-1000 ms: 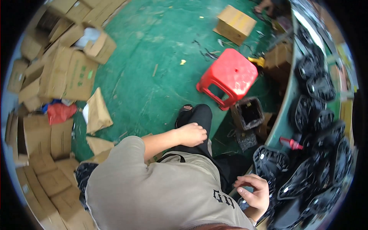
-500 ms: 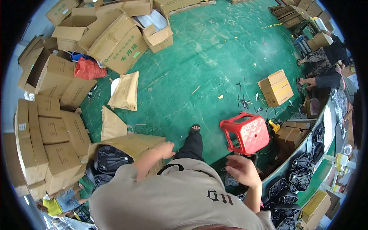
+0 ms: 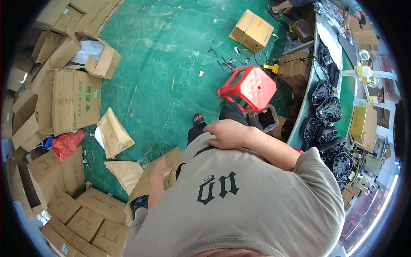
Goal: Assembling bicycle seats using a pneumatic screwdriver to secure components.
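Note:
My left hand (image 3: 162, 166) grips an open cardboard box (image 3: 174, 156) at my left side, with the forearm lying across its opening. Inside that box a bit of a black moulded part (image 3: 141, 201) shows; my arm and shirt cover the rest. My right hand (image 3: 226, 133) is in front of my belly, bent over the front of my grey-brown shirt (image 3: 257, 197). Its fingertips are hidden, so I cannot tell whether they pinch the cloth. Ahead and to the right is a red plastic stool (image 3: 258, 88), apart from both hands.
Stacked cartons (image 3: 85, 222) line the left side, near flat brown paper sacks (image 3: 114, 135) and a red bag (image 3: 68, 144). On the right, a long bench (image 3: 303, 115) carries several black saddle-shaped parts (image 3: 329, 109). Another carton (image 3: 252, 31) and a yellow tool (image 3: 271, 68) lie farther off.
The view has swung to the right. My right hand has moved from out beside the stool in to my shirt front. My left hand stays at the box, now closer to my body.

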Action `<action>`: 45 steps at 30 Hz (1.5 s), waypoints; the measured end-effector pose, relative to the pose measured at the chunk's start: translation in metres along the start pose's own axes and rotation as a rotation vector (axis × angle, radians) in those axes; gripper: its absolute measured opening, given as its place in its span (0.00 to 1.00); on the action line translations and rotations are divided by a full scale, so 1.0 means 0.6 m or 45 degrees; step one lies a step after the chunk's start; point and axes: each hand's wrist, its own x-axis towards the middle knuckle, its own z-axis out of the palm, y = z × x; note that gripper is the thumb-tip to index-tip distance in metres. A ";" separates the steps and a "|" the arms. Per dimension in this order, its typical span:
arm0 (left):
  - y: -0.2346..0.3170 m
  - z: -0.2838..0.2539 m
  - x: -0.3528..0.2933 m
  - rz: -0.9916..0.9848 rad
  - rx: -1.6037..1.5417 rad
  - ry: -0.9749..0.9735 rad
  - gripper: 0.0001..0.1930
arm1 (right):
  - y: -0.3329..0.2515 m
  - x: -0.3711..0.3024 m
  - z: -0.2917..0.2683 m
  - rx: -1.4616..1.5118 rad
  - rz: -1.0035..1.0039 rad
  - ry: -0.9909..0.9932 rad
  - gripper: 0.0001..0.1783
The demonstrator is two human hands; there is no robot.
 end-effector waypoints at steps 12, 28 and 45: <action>0.123 -0.119 0.060 -0.160 -0.071 0.208 0.27 | 0.070 0.090 -0.186 -0.007 -0.272 0.044 0.22; 0.100 -0.090 0.127 -0.379 -0.883 0.429 0.24 | -0.060 0.533 -0.253 -0.694 -0.666 -0.599 0.28; -0.534 -0.354 0.005 -0.895 -0.944 0.362 0.30 | -0.604 1.076 -0.149 -0.942 -0.765 -0.611 0.26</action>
